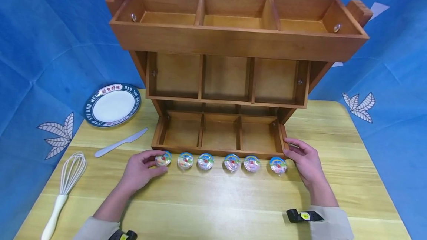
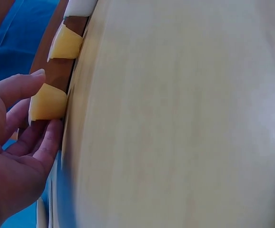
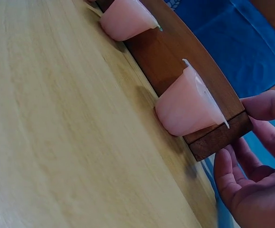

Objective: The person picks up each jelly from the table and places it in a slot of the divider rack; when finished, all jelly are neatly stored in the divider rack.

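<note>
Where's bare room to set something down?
Bare: the yellowish wooden tabletop between left hand and right hand, nearer than six small round-lidded cups; also right of the right hand. Crowded: the front edge of the brown wooden rack, lined with those cups; and the left side, with a white wire whisk, pale knife and round dark-rimmed plate.

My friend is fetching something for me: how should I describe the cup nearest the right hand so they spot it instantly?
Find the wooden rack; six small cups stand in a row along its front. Go to the right end, by the right hand. That last pink cup is it: unlike its pink neighbour, it has no cup to its right.
</note>
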